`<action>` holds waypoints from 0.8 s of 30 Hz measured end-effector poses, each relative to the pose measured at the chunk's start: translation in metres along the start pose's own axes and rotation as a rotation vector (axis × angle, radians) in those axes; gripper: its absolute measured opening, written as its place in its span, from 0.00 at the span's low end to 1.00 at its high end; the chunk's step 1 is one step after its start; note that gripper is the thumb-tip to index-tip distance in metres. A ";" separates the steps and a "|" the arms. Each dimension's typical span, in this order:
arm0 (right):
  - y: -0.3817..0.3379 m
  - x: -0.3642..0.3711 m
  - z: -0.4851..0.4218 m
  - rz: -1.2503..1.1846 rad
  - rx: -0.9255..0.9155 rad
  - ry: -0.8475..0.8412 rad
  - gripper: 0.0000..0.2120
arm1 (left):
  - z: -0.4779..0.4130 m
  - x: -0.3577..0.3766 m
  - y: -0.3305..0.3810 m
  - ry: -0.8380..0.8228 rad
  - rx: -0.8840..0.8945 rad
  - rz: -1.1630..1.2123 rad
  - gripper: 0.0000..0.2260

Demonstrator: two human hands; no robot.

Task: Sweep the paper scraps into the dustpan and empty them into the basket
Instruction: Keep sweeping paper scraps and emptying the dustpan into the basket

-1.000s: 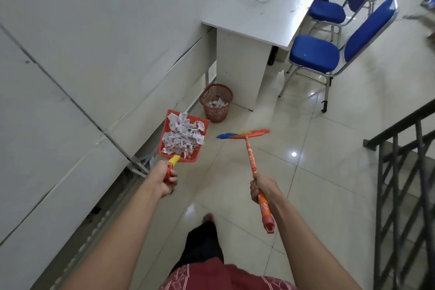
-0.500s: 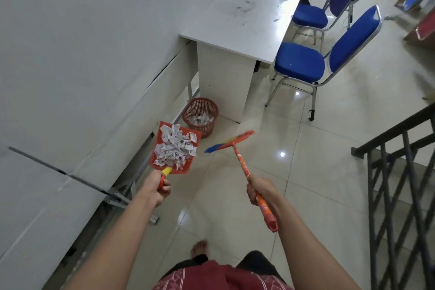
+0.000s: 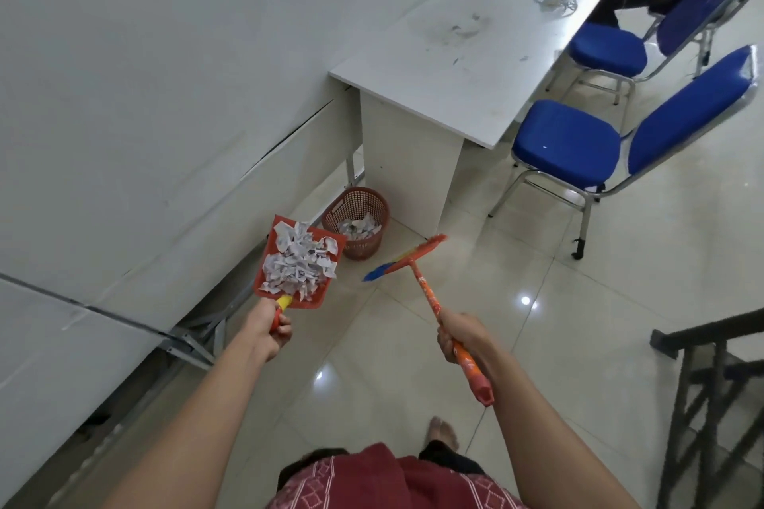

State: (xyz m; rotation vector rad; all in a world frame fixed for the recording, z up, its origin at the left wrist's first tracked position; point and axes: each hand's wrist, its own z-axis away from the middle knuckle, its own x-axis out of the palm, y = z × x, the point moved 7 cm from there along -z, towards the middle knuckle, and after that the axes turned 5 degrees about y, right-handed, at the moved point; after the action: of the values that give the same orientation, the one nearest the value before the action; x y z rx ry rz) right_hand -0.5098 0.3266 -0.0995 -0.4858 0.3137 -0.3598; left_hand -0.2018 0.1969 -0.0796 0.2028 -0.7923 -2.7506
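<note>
Head view: the basket (image 3: 359, 248), desk (image 3: 467, 54) and near chair (image 3: 566, 145) all loom larger than half a second ago, so the person has closed in on them. The dustpan (image 3: 308, 302) has stayed level and loaded. Its far right corner now overlaps the basket's near-left wall in the picture, where a second ago a clear gap lay between them. The foot (image 3: 444, 432) now shows right of centre.

The left hand (image 3: 264, 333) is clenched round the dustpan's yellow-and-orange handle, and the scraps (image 3: 299, 260) sit heaped in the pan, none spilled. The right hand (image 3: 461, 333) grasps the broom (image 3: 430, 298) partway along its stick, with the head raised off the floor (image 3: 537, 343) just right of the basket.

The basket stands against the desk's near side panel and already holds scraps. On the left the wall (image 3: 124, 95) and its metal brackets run close beside the left arm. On the near right stands a dark railing (image 3: 703, 343). Bare tile lies between the two, from the feet to the basket and chair legs.
</note>
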 end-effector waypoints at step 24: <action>-0.177 -0.050 -0.127 0.356 0.058 -0.238 0.09 | -0.045 0.145 0.040 0.274 0.069 0.046 0.05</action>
State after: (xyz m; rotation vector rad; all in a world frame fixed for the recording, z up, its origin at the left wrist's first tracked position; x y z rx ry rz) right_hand -0.6477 0.1506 -0.1067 -0.4020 0.1536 0.0359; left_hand -0.3224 0.0989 -0.1048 0.5542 -0.8053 -2.5787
